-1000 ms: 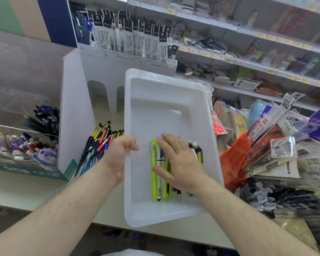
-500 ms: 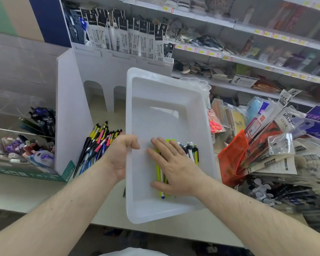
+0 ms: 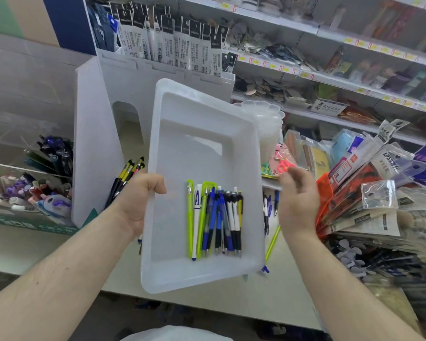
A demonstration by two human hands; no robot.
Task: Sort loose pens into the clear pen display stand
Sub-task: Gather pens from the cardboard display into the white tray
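Tray (image 3: 182, 153), white translucent plastic, held tilted above the desk (image 3: 268, 299): our left hand (image 3: 138, 203) grips its left rim, thumb curled over the edge. Pens (image 3: 215, 220), one loose batch, lie side by side in the tray's lower half: lime green at the left, then white, blue and black barrels, a yellow one at the right. Our right hand (image 3: 298, 205) is off the tray, just beside its right rim, fingers (image 3: 293, 175) loosely bent and holding nothing. We list further loose pens (image 3: 268, 217) on the desk under that rim. Clear pen display stand (image 3: 96, 143) stands behind and left of the tray; yellow-and-black pens (image 3: 123, 178) lean in it behind our left hand. Packaged stationery (image 3: 364, 193) is piled at the right; shelves (image 3: 330, 77) run behind.
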